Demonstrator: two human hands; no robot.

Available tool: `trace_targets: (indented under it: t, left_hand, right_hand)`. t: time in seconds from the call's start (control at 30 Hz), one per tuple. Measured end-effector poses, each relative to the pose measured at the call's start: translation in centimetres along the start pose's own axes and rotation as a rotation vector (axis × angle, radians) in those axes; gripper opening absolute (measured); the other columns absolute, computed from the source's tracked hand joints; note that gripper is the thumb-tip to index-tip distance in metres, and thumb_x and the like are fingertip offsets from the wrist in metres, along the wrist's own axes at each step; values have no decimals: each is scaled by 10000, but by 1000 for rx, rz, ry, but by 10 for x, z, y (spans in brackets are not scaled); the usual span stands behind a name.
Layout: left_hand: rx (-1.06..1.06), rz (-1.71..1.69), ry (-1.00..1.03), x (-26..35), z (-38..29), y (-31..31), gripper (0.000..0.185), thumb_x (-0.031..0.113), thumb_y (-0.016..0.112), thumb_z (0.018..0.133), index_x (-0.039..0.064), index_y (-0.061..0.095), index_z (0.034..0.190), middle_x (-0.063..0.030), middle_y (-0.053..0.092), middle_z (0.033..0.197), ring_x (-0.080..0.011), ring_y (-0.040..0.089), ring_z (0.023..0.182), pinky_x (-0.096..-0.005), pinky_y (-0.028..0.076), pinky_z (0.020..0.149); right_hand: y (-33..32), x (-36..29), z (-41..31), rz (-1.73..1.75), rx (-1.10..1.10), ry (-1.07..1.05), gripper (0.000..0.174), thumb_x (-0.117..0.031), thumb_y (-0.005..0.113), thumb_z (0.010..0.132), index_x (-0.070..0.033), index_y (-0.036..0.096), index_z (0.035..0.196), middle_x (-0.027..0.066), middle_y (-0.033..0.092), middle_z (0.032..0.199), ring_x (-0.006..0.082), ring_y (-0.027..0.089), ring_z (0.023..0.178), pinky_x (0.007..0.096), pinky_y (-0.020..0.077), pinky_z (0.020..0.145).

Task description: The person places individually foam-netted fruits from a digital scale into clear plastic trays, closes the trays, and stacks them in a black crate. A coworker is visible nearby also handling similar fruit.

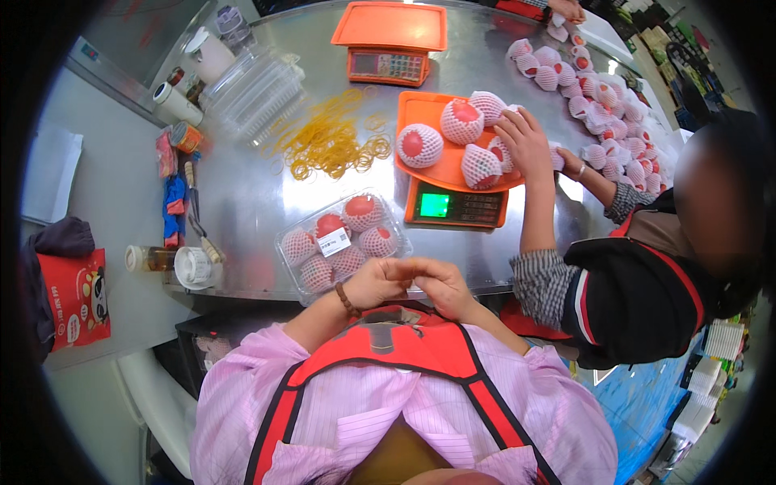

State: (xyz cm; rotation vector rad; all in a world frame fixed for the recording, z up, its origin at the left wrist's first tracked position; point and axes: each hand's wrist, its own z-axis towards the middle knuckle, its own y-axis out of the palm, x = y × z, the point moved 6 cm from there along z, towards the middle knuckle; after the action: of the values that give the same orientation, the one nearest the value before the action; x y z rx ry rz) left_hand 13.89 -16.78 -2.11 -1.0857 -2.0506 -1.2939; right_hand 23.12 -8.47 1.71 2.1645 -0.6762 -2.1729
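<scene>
My left hand (371,282) and my right hand (441,285) meet at the table's near edge, fingertips touching; whether something small is between them cannot be told. Just beyond my left hand lies a clear plastic clamshell box (285,242) with several red fruits in white foam nets (362,212) inside and a printed label (334,242) on top. Farther right, an orange weighing scale (456,206) with a lit green display carries several netted fruits (419,145) on its tray. A co-worker's hand (522,139) rests on a fruit at the tray's right side.
Loose yellow rubber bands (339,148) lie mid-table, near stacked clear plastic boxes (260,91). A second orange scale (388,63) stands at the back. Many netted fruits (606,115) cover the right side. A tape roll (197,265), a jar (151,258) and tools line the left edge.
</scene>
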Motion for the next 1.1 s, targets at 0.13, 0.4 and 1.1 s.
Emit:
trace_targets:
  t: [0.13, 0.4, 1.1]
  left_hand:
    - [157, -76, -6, -45, 17, -12, 193, 28, 602, 916, 45, 630, 1105, -32, 646, 1020, -138, 622, 873, -262, 509, 763]
    - [950, 1342, 581, 24, -41, -112, 498, 172, 711, 779, -25, 564, 1212, -229, 555, 1269, -400, 522, 1199, -443, 422, 1028]
    - [772, 1401, 787, 75, -48, -17, 502, 254, 779, 710, 55, 612, 1139, -205, 526, 1321, -409, 421, 1317, -519, 308, 1099]
  right_hand:
    - [-2, 9, 8, -628, 196, -334, 389, 18, 505, 932, -29, 576, 1311, 185, 603, 1302, 277, 579, 1229, 357, 497, 964]
    - [-81, 146, 5, -327, 512, 173, 697, -291, 733, 861, -4, 424, 1417, 233, 515, 1380, 331, 568, 1211, 415, 514, 928]
    - [-22, 119, 70, -179, 487, 41, 480, -104, 757, 810, -59, 475, 1196, 55, 570, 1092, 141, 574, 914, 284, 493, 776]
